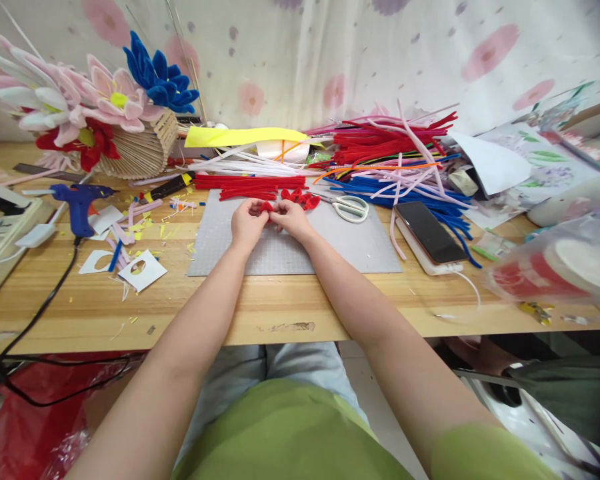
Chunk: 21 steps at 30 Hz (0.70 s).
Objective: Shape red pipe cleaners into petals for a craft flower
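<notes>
Meeting over a grey cutting mat, the left hand and right hand pinch a small red fuzzy piece between their fingertips. Both are closed on it, so neither is nearer; fingers cover most of it, and its long axis cannot be told. Just beyond the right hand's fingers, a cluster of red loops lies on the mat, closer to that hand than to the left. Past the left hand, red fuzzy stems lie side by side, running left to right. Scissors rest right of the loops, handles pointing right
</notes>
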{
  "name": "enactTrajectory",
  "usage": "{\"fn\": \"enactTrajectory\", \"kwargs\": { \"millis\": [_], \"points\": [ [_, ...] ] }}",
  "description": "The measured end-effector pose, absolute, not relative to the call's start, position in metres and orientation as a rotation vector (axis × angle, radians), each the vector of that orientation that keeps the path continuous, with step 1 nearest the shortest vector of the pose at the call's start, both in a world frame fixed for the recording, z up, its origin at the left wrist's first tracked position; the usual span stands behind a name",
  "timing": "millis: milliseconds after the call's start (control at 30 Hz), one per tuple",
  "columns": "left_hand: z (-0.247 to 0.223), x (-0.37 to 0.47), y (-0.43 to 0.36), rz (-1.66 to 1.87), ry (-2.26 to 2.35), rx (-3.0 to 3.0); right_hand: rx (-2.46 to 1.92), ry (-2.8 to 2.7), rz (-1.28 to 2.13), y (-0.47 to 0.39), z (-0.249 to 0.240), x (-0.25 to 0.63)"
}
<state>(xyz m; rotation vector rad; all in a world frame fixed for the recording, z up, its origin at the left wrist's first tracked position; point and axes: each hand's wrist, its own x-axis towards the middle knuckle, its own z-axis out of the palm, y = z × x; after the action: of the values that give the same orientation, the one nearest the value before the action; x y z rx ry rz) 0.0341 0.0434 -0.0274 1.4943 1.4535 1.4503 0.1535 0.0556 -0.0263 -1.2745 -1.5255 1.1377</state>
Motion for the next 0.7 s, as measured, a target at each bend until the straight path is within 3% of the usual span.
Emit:
{"fn": "enactTrajectory", "kwargs": {
  "millis": [400,700],
  "points": [
    [-0.0315,0.0336,0.0421,1.463,1.639,1.517,-1.327,-1.576,0.879,0.0501,-0.0257,0.1501],
    [-0.0314,0.0302,0.0453,1.465,1.366,1.469,-1.166,-1.42,1.281,0.0522,-0.022,0.1524]
  ]
}}
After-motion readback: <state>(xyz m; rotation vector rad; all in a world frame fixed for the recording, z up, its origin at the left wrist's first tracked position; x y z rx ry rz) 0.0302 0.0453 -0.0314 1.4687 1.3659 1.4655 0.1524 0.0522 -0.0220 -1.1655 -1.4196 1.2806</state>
